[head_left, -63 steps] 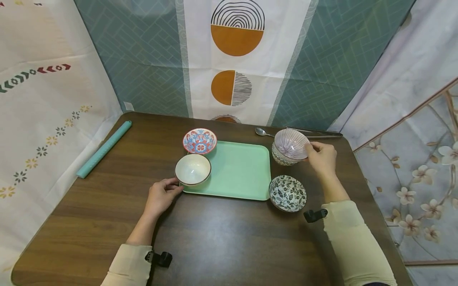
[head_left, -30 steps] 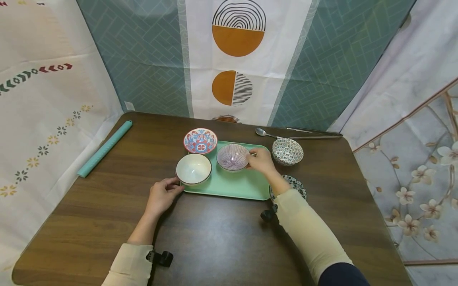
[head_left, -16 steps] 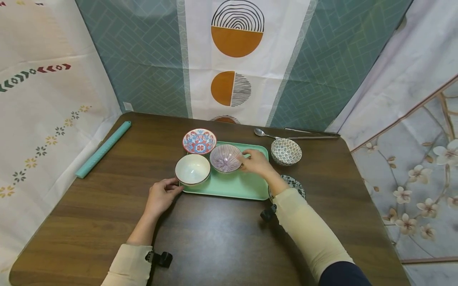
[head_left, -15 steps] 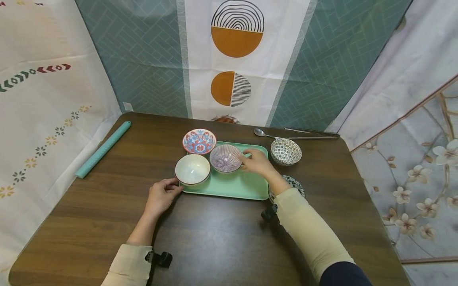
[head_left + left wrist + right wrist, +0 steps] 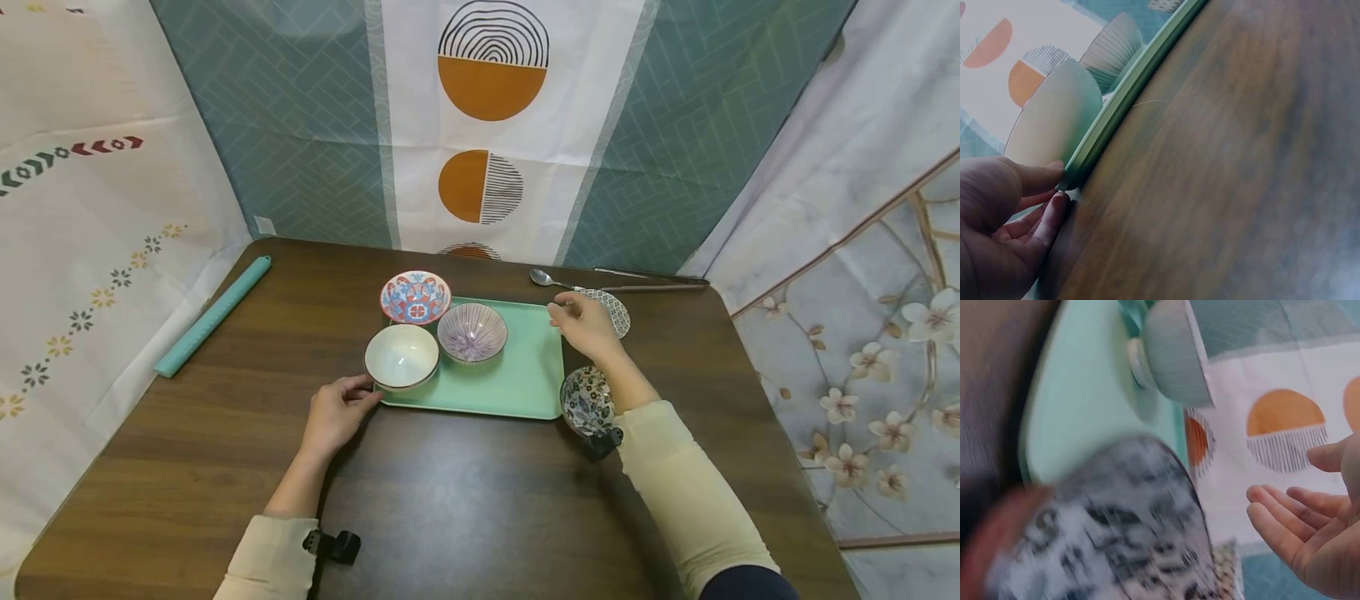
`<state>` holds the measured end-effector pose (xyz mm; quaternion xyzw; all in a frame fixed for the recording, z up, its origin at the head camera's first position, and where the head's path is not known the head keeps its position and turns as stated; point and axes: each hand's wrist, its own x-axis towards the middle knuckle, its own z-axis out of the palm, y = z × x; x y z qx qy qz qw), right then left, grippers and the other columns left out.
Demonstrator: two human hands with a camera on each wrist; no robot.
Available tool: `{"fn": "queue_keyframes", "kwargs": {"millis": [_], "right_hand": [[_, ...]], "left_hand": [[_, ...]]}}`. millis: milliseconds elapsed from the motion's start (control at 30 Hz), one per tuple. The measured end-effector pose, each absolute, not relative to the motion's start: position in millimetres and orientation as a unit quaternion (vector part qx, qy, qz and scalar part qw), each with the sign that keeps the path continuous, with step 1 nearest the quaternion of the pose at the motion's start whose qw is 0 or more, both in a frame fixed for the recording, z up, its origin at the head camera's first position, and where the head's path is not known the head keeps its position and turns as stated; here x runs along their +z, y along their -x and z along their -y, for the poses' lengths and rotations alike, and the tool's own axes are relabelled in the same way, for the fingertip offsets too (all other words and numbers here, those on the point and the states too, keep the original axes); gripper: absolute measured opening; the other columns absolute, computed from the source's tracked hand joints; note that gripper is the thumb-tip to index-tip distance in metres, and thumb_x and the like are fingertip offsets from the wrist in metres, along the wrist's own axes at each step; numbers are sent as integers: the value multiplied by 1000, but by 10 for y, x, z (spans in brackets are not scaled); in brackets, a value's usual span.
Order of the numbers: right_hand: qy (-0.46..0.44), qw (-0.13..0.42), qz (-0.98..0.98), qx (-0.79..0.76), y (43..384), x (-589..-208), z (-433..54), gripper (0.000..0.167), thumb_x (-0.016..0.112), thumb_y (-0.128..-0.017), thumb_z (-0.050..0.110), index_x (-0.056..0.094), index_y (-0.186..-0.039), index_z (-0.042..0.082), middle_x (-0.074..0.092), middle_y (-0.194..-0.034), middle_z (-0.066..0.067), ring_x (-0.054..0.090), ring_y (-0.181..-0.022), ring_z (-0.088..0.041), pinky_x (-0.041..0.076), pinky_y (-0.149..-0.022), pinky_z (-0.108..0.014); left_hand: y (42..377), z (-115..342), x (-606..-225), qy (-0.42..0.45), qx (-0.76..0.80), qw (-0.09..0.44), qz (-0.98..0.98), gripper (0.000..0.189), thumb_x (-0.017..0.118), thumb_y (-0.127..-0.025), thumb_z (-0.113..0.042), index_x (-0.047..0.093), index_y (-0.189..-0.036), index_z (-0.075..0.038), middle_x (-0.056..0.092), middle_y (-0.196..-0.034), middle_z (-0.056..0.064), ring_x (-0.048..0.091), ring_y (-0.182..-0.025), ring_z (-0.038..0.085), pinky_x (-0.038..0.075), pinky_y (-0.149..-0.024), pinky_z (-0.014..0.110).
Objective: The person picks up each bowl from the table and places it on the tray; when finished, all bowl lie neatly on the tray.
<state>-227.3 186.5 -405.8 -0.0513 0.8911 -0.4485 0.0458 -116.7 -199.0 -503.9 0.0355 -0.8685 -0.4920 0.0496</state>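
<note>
My left hand [image 5: 337, 417] pinches the near left corner of the mint green tray [image 5: 1110, 119], thumb above and fingers below. Close by, a white bowl [image 5: 402, 357] with a dark rim stands on the tray's left end. A purple-striped bowl [image 5: 472, 333] sits beside it on the tray, and a red-and-blue patterned bowl [image 5: 416, 297] is at the far left corner. My right hand [image 5: 588, 325] hovers with nothing in it, fingers apart, partly covering a diamond-patterned bowl [image 5: 617, 310]. Below that wrist is a leaf-patterned bowl [image 5: 585, 400] by the tray's near right corner.
A spoon [image 5: 542, 278] and long thin metal utensils [image 5: 660, 288] lie at the back right of the wooden table [image 5: 480, 508]. A long turquoise stick-like object [image 5: 213, 317] lies along the left edge. Fabric hangs behind and on both sides.
My right hand brought the purple-striped bowl from the diamond-patterned bowl leftward onto the tray, let go, and moved back right. My left hand stayed at the tray's corner.
</note>
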Motion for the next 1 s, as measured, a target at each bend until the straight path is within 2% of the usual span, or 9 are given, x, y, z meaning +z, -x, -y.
{"fn": "queue_keyframes", "kwargs": {"millis": [133, 300, 467, 733, 900, 1000], "right_hand": [[43, 8, -901, -431, 2292, -3982, -2062, 48, 56, -105, 34, 55, -141, 3, 70, -115, -19, 66, -108, -36, 52, -91, -50], [30, -31, -903, -427, 2312, -3931, -2276, 43, 59, -104, 30, 59, -136, 1, 71, -113, -20, 67, -104, -35, 52, -88, -49], [26, -52, -910, -411, 2320, -3898, -2497, 43, 59, -104, 30, 60, -133, -1, 70, -116, -22, 65, -107, -37, 52, -87, -49], [9, -75, -925, -373, 2355, -3993, -2819, 48, 56, -104, 34, 60, -135, -3, 66, -125, -26, 62, -115, -42, 49, -94, -56], [-2, -100, -929, -355, 2387, -4138, -2944, 44, 58, -103, 28, 60, -131, -6, 66, -123, -27, 62, -111, -44, 33, -108, -57], [-8, -107, -929, -353, 2418, -4230, -2982, 42, 60, -102, 24, 61, -129, -8, 67, -120, -28, 63, -109, -43, 26, -110, -57]], "left_hand": [[1172, 1986, -5038, -35, -490, 51, 870, 29, 78, -90, -8, 73, -116, 6, 72, -103, 19, 74, -88, 29, 52, -67, 12], [1169, 1985, -5030, -36, -488, 48, 871, 30, 78, -90, -8, 72, -116, 6, 72, -102, 19, 74, -87, 29, 53, -68, 14], [1168, 1983, -5025, -38, -489, 49, 870, 30, 78, -90, -8, 72, -116, 6, 72, -101, 19, 74, -87, 28, 52, -67, 12], [1169, 1995, -5025, -40, -491, 48, 869, 29, 78, -90, -8, 72, -116, 5, 72, -100, 19, 73, -86, 27, 52, -67, 12], [1170, 1996, -5027, -42, -490, 46, 869, 30, 77, -90, -8, 72, -117, 5, 72, -100, 18, 73, -86, 26, 52, -67, 13], [1173, 1990, -5025, -43, -490, 46, 869, 29, 78, -90, -7, 73, -116, 5, 72, -100, 18, 73, -86, 26, 52, -67, 13]]}}
